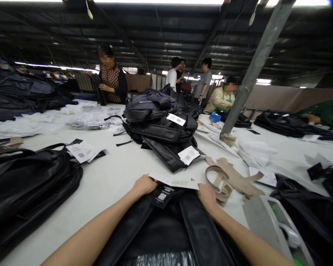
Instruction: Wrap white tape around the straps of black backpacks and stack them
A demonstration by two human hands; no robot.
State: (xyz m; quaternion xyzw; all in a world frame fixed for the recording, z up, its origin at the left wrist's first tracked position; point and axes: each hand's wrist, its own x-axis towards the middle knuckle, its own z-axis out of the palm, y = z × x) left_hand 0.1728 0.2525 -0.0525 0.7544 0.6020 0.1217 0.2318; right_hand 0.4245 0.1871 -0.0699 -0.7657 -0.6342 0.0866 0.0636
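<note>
A black backpack (166, 225) lies directly before me with its two shoulder straps facing up. Across its top end stretches a white paper hang tag (177, 182), with a black printed tag (162, 195) hanging below it. My left hand (145, 184) is closed at the white tag's left end, beside the bag's top. At the right end, my right hand (207, 195) is closed too, its fingers partly hidden behind the tag and the bag. Clear plastic film (165, 259) shows on the backpack near the bottom of the view.
Stacked black backpacks (158, 122) with white tags stand ahead. More black bags (30, 184) lie left. Brown strips (233, 179), a grey tape dispenser (269, 218) and a leaning metal post (258, 70) are right. Several people are beyond the white table (105, 203).
</note>
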